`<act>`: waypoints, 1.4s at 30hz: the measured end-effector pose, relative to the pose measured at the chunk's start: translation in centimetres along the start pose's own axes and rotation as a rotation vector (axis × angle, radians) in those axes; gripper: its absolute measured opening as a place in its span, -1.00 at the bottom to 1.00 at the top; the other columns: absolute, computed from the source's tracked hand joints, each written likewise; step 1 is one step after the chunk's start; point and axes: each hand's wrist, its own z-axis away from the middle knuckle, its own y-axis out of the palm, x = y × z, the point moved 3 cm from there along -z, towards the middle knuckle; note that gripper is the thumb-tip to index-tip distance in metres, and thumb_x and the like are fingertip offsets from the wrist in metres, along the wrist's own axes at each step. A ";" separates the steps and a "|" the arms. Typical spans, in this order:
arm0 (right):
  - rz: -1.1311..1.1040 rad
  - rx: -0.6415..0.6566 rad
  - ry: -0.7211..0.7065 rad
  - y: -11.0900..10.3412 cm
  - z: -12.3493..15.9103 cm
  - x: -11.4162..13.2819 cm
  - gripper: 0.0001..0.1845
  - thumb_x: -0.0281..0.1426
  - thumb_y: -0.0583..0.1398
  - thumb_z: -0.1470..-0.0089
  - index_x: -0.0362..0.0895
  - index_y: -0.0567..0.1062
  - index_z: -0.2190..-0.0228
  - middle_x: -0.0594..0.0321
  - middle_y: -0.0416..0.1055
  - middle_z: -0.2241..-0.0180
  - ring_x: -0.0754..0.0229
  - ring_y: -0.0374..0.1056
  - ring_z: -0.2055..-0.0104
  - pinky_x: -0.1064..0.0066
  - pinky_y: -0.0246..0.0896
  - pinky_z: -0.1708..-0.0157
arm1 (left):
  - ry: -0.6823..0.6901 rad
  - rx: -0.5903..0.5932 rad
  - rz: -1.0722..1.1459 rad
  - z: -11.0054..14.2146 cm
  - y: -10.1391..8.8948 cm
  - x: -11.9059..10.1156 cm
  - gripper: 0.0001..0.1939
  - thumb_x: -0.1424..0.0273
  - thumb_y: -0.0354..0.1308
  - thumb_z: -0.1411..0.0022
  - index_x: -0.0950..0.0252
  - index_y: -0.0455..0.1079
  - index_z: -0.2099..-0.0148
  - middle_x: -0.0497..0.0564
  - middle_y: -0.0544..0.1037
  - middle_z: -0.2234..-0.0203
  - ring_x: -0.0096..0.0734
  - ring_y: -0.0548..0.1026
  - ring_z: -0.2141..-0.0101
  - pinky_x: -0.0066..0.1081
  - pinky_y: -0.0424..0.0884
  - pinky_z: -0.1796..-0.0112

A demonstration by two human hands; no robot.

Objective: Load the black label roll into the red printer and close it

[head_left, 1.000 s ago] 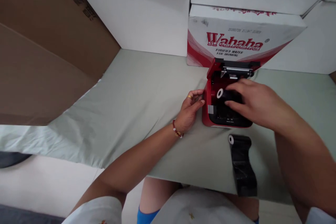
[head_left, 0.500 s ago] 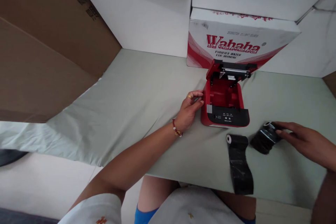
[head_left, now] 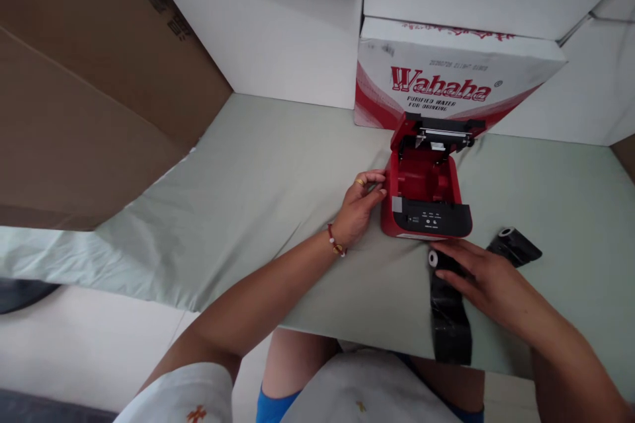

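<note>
Nearer black roll (head_left: 449,309) is lying on the tabletop (head_left: 278,172) before the red device (head_left: 427,209); our right hand (head_left: 491,272) is straddling it, slightly spread, gripping or not we can't tell; our left hand (head_left: 358,213), half-open, is touching the device's side.

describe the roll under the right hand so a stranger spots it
Find the Wahaha box, then the open red device in front. Nearer the person, the right hand is on a black roll with a white core. Unlike the other roll, to its right, it trails a long strip.
</note>
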 end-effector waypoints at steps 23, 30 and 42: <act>0.335 0.072 0.258 -5.8 -15.3 -1.1 -0.57 -0.25 0.23 -0.34 0.00 0.68 -0.15 0.02 0.69 -0.05 -0.19 0.62 -0.01 0.05 0.52 0.05 | 0.440 -0.085 -0.645 2.6 0.9 -2.1 -0.52 0.06 0.13 -0.59 0.17 0.31 -0.37 0.24 0.41 -0.31 -0.06 0.45 -0.34 0.02 0.50 -0.31; 0.479 0.116 0.287 -5.3 -16.8 0.1 -0.53 -0.25 0.17 -0.39 0.05 0.66 -0.22 0.04 0.73 -0.04 -0.14 0.63 0.09 0.13 0.38 0.23 | 0.935 0.152 -0.943 5.0 3.0 -3.8 -0.43 0.14 0.11 -0.59 0.19 0.28 -0.51 0.24 0.59 -0.25 0.03 0.46 -0.41 0.12 0.37 -0.43; 0.528 0.202 0.273 -5.0 -16.9 0.8 -0.55 -0.36 0.18 -0.35 -0.06 0.67 -0.17 -0.06 0.66 -0.17 -0.27 0.64 -0.03 0.03 0.48 0.15 | 1.163 0.097 -1.113 6.5 4.2 -4.1 -0.69 0.36 0.18 -0.50 0.24 0.51 -0.22 0.07 0.71 -0.10 -0.20 0.51 -0.40 -0.03 0.27 -0.54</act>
